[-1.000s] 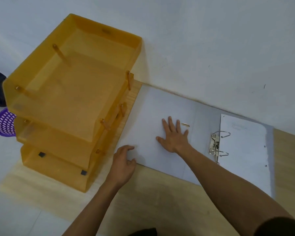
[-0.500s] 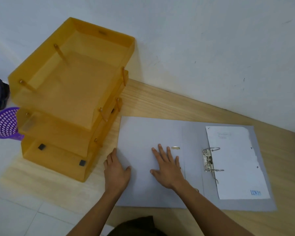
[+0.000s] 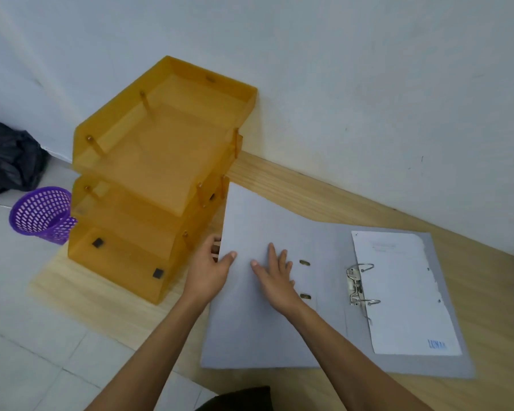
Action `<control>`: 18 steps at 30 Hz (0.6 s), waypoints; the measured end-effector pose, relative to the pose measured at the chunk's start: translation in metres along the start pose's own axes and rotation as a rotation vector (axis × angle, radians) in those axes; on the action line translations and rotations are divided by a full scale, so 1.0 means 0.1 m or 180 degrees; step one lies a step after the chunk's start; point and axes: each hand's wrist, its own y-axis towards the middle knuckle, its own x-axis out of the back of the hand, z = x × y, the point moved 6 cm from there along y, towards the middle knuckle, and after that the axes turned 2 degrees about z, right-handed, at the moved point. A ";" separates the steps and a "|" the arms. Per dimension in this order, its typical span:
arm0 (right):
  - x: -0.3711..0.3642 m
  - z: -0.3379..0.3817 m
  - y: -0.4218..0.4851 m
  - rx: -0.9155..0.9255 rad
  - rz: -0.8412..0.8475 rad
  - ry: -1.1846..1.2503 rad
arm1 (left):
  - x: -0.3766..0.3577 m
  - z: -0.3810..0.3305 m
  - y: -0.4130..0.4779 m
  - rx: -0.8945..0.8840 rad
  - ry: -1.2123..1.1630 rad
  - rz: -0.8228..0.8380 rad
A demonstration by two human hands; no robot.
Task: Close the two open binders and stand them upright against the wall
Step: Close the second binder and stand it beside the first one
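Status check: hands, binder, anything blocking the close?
Left hand grips the left cover edge of the open binder, lifting it. Right hand flat on the cover. Orange stacked trays crowd that cover's left edge.

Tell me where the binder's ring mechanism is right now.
In the head view the ring mechanism sits right of centre on the open binder, at the left edge of the paper sheet, to the right of the right hand.

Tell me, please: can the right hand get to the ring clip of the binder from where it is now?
Probably yes. The right hand lies flat on the binder cover, and the ring clip stands just to its right. Only bare grey board with two slots lies between them, nothing in the way.
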 end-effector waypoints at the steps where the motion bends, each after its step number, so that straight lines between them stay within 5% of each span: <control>1: 0.03 0.07 -0.05 0.0047 -0.0016 0.0180 | 0.00 -0.14 -0.03 -0.0131 -0.0035 -0.0022; 5: 0.22 0.34 -0.31 0.0291 0.0033 0.1088 | -0.18 -0.76 -0.12 -0.0497 -0.0312 0.0180; 10: 0.65 0.49 -0.68 0.0575 0.0255 0.2126 | -0.68 -1.03 -0.15 0.0097 -0.1203 0.1050; 18: 1.32 0.20 -1.09 0.0646 0.0050 0.2024 | -1.69 -1.22 -0.65 -0.0286 -0.1002 0.1521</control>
